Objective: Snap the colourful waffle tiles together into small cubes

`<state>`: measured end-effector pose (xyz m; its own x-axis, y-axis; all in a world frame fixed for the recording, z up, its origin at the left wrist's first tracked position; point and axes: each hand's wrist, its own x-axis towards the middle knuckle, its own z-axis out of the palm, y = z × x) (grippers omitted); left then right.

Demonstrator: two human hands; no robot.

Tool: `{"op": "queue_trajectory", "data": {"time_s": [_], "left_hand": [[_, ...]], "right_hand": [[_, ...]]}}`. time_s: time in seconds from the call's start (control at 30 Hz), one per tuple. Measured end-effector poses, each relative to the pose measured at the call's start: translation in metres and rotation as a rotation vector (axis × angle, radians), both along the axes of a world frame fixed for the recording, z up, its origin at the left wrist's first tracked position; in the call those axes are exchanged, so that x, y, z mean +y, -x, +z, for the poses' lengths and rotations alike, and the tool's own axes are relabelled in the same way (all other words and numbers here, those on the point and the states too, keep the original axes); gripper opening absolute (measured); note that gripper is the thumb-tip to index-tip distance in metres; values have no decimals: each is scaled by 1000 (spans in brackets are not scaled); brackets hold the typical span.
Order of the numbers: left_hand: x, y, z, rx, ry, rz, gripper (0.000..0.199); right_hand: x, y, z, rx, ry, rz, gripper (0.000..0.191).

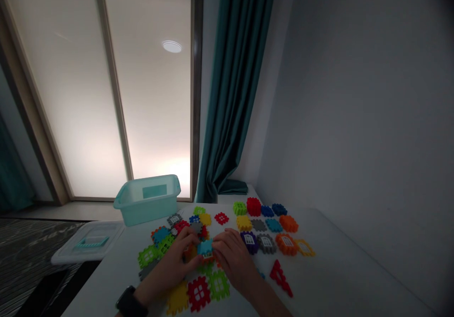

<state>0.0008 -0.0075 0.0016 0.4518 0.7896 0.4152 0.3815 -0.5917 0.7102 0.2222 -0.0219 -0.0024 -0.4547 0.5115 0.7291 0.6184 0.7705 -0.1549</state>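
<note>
My left hand (179,259), with a dark watch on its wrist, curls its fingers and thumb around the left side of a light blue toothed block (205,247). My right hand (234,259) presses its fingertips against the block's right side. Orange edges show beneath the blue piece. Under and around my hands lie loose toothed tiles, among them a red window tile (199,294), a green window tile (219,285) and a yellow tile (178,299) in front. Green tiles (148,256) lie left of my left hand. My palms hide part of the pile.
Stacks of toothed pieces stand in rows at the right, including a red stack (253,206) and an orange one (286,244). A red triangular piece (281,278) lies in front of them. A teal bin (149,201) and its lid (89,242) are at the left.
</note>
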Motion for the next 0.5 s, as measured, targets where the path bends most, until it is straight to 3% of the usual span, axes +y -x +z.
{"op": "queue_trajectory", "data": {"time_s": [0.33,0.5], "left_hand": [[3,-8,4,138,-301,89,35],[10,-24,2,199,-375,84,43]], "right_hand": [[-8,-17,7,9,217,-11,34],[-10,-35,9,22,229,-45,33]]}}
